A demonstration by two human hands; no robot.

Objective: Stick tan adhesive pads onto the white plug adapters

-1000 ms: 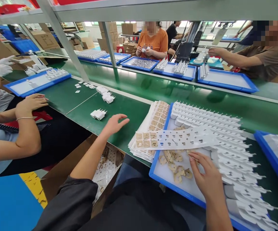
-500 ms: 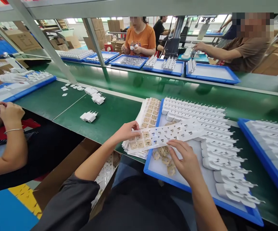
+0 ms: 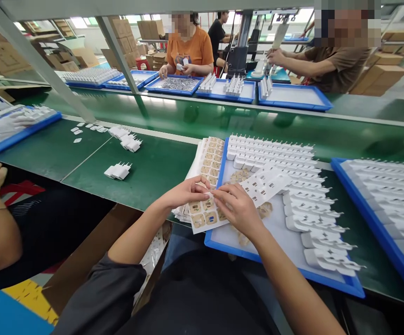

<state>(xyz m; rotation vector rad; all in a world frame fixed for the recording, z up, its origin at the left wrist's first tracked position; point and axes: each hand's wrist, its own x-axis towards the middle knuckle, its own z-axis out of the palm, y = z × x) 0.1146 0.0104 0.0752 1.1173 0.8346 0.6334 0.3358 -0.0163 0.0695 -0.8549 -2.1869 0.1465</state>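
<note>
My left hand [image 3: 191,191] pinches the upper edge of a white sticker sheet [image 3: 265,184]. Tan stickers with small cut-outs [image 3: 198,219] fill the sheet's left end, while its right part is bare backing with holes. Over the sheet's middle, my right hand [image 3: 239,207] is closed, its fingertips drawn together close to my left fingers; what lies between them is hidden. Beneath the sheet is a blue-rimmed tray [image 3: 251,254] with loose tan pieces [image 3: 265,210] and rows of white plug housings [image 3: 275,156] with pins. A stack of similar sheets [image 3: 213,160] lies against the tray's left side.
A second blue tray [image 3: 373,218] of white housings stands at right. White plugs [image 3: 118,170] and small white plates [image 3: 78,140] lie on the green table [image 3: 160,167] to the left. A co-worker's gloved hand [image 3: 11,123] is far left; other people work across the bench.
My right hand has moved up and left along the sheet, closing its fingers near my left hand. The sheet has tilted more steeply. The whole view has shifted slightly.
</note>
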